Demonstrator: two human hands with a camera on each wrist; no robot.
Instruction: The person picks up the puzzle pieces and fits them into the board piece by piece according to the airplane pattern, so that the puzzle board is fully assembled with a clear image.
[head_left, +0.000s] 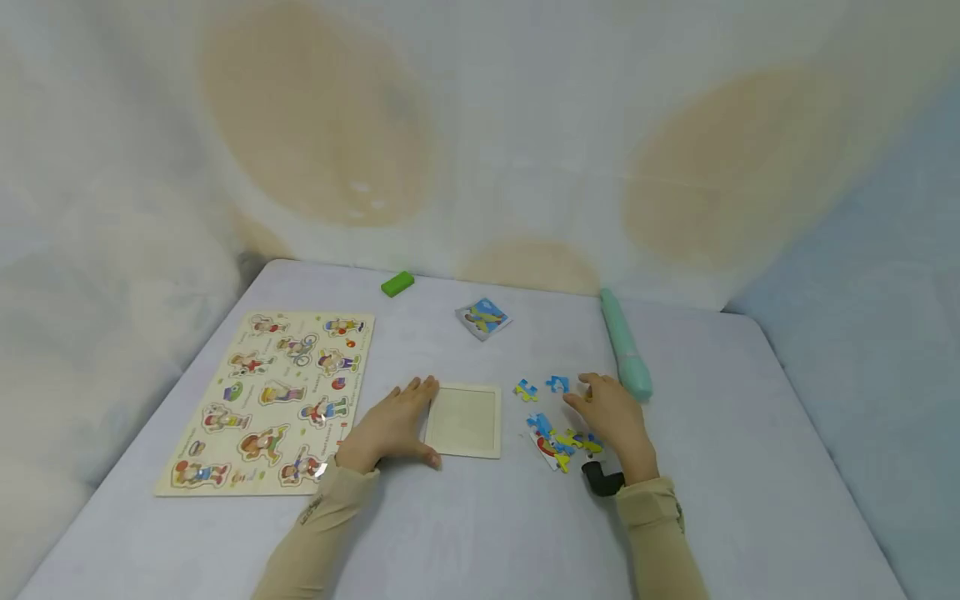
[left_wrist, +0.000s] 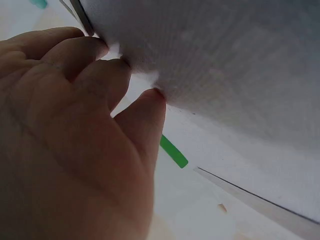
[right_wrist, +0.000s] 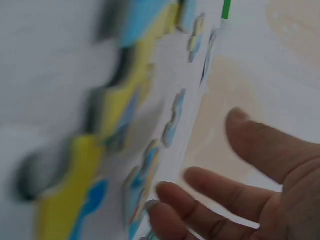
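Note:
In the head view my left hand [head_left: 396, 423] rests on the table along the left edge of a small wooden puzzle tray [head_left: 465, 421]. Its fingers are stretched out and hold nothing; the left wrist view shows the fingertips [left_wrist: 159, 95] on the cloth. My right hand [head_left: 613, 417] hovers by a heap of jigsaw pieces [head_left: 555, 437], blue, yellow and red. Thumb and fingers stand apart in the right wrist view, with a blue-and-yellow piece [right_wrist: 145, 175] lying near the fingertips. Two loose pieces, a yellow-blue one [head_left: 526, 390] and a blue one [head_left: 558, 383], lie between tray and right hand.
A large wooden picture board [head_left: 273, 400] lies at the left. At the back are a green block [head_left: 397, 283] and a small picture square [head_left: 483, 318]. A mint-green tapered tube [head_left: 626, 346] lies behind the right hand, and a black bent object [head_left: 602, 479] beside the right wrist.

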